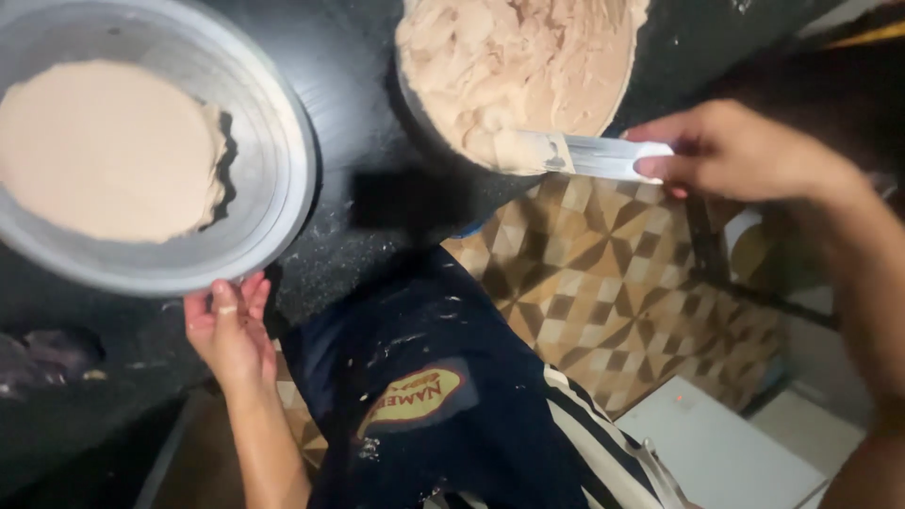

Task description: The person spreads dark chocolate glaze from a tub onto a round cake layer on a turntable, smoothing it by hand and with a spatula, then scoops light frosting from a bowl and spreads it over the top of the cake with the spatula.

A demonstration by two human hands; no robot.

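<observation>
My left hand [229, 327] grips the near rim of a round metal pan [273, 188] that rests on a black counter [358, 85]. A flat, pale beige layer of batter [104, 151] covers most of the pan's bottom. My right hand [726, 151] holds the handle of a white spatula [603, 155]. The spatula's batter-coated blade lies at the near edge of a bowl [424, 123] filled with thick beige batter [518, 57].
The black counter is dusted with flour and ends just before my body. Below it are my dark apron [424, 396] with a yellow oval patch, a brown patterned tile floor [622, 302] and a white box [716, 452] at lower right.
</observation>
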